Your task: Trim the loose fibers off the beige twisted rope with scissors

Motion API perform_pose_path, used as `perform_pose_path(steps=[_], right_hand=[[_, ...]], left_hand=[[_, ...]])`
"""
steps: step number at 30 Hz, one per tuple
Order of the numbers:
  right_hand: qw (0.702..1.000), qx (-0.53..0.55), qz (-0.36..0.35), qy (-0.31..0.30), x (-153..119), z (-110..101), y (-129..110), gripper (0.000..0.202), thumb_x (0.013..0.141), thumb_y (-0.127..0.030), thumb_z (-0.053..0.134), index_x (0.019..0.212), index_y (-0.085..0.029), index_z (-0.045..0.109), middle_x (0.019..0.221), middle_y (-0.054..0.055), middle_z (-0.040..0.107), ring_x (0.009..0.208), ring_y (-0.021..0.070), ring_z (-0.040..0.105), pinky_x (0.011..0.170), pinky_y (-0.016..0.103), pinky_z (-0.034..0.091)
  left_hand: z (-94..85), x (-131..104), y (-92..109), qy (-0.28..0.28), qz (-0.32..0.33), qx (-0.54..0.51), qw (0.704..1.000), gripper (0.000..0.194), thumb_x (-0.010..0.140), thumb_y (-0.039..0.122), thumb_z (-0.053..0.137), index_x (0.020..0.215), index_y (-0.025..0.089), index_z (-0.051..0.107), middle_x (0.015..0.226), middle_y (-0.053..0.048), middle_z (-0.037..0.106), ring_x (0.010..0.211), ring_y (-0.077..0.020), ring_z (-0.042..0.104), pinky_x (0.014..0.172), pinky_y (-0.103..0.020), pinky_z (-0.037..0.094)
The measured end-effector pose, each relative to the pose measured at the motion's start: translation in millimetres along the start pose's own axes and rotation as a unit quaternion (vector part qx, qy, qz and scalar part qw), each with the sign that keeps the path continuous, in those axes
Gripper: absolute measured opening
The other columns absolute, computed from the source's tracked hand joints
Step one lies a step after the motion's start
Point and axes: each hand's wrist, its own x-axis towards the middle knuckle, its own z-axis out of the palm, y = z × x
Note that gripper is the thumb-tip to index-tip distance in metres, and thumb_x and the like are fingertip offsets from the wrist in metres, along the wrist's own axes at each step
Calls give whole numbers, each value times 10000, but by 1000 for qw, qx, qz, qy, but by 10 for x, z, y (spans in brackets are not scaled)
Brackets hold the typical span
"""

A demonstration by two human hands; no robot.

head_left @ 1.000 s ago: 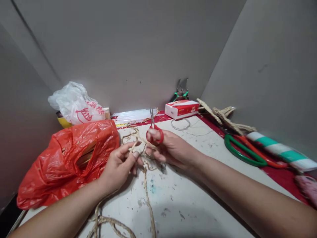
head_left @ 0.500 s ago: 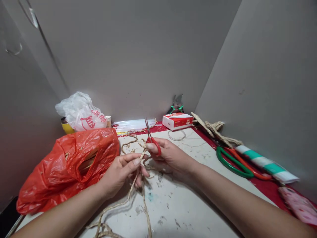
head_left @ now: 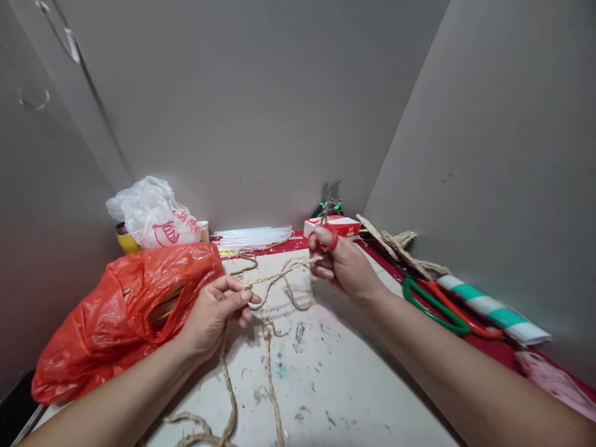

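A tan braided straw cord (head_left: pixel 282 272) is stretched between my two hands above the white board (head_left: pixel 363 379). My left hand (head_left: pixel 216 310) pinches it between thumb and fingers, and its tail runs down toward the front edge. My right hand (head_left: pixel 349 270) is closed around small red-handled scissors (head_left: pixel 331 239), blades pointing up and away. The same hand grips the cord's other end in its lower fingers. A loop of cord droops below the stretched part. Another cord piece (head_left: pixel 272 385) with a frayed tip lies on the board between my forearms.
On the left sit a red plastic bag (head_left: pixel 88 323) with wooden strips inside and a white plastic bag (head_left: pixel 151 211). Behind are clear sticks (head_left: pixel 251 236), a red-white box (head_left: pixel 347 228) and green-handled cutters (head_left: pixel 331 195). Green-handled shears (head_left: pixel 435 310) and braided straw (head_left: pixel 410 248) lie right.
My right hand has moved right and away with the scissors, drawing the cord out from my left hand. My left hand has shifted slightly left. The frayed cord piece now lies apart on the board.
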Motion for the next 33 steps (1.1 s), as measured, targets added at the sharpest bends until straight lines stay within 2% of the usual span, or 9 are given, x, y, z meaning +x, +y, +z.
perform_pose_path(steps=[5, 9, 12, 16, 19, 21, 26, 29, 33], right_hand=[[991, -57, -105, 66, 26, -80, -28, 388, 752, -543, 622, 636, -211, 456, 479, -89, 301, 410, 56, 223, 377, 205, 230], [964, -135, -203, 104, -25, -50, -38, 370, 760, -561, 610, 697, -223, 475, 551, -65, 415, 445, 77, 365, 433, 232, 345], [950, -168, -241, 108, -28, -53, -32, 346, 757, -525, 631, 705, -225, 466, 591, -59, 460, 469, 87, 427, 476, 246, 383], [939, -220, -255, 70, 44, -137, 92, 293, 764, -429, 651, 703, -218, 457, 626, -61, 450, 526, 88, 430, 528, 240, 376], [914, -317, -249, 36, 91, -209, 214, 269, 777, -415, 634, 712, -207, 477, 639, -57, 439, 564, 92, 413, 553, 237, 358], [895, -363, -258, 30, 89, -227, 253, 263, 786, -409, 624, 710, -204, 479, 636, -55, 436, 567, 93, 410, 559, 237, 352], [856, -391, -329, 78, 26, -196, 209, 239, 812, -399, 589, 729, -219, 455, 634, -48, 460, 567, 101, 422, 582, 242, 367], [850, -419, -308, 78, 27, -190, 214, 241, 817, -409, 567, 723, -218, 456, 614, -48, 462, 546, 101, 412, 562, 242, 346], [847, -468, -249, 29, 76, -198, 311, 246, 815, -405, 554, 702, -206, 463, 598, -49, 441, 542, 100, 389, 554, 242, 316]], left_hand=[[-3, -48, 6, -37, -29, 13, 999, 246, 707, 273, 733, 743, 152, 522, 559, 15, 603, 381, 1, 245, 392, -144, 131], [6, -77, 3, -53, -54, 19, 997, 236, 736, 353, 694, 820, 158, 593, 433, 76, 412, 376, -21, 219, 400, -171, 103], [11, -72, -31, -62, -67, 53, 994, 270, 746, 377, 686, 864, 141, 631, 424, 77, 390, 381, -27, 238, 410, -186, 118], [26, -50, -98, -81, -88, 92, 989, 251, 755, 373, 678, 813, 137, 616, 488, 31, 529, 384, -23, 244, 410, -195, 109], [55, -45, -114, -97, -111, 125, 981, 263, 726, 365, 700, 721, 123, 597, 579, -24, 617, 390, -21, 269, 405, -200, 109], [79, -53, -99, -97, -117, 152, 977, 271, 711, 363, 708, 670, 126, 583, 520, -3, 574, 391, -29, 281, 405, -199, 120], [110, -92, -59, -112, -145, 160, 970, 272, 717, 387, 696, 696, 143, 578, 429, 84, 367, 375, -33, 206, 394, -212, 90], [93, -107, -78, -125, -153, 113, 974, 242, 740, 359, 682, 779, 129, 618, 430, 89, 331, 383, -34, 184, 400, -221, 82], [56, -98, -114, -139, -139, 64, 978, 224, 766, 286, 655, 903, 110, 666, 440, 86, 316, 402, -33, 167, 408, -212, 77]])
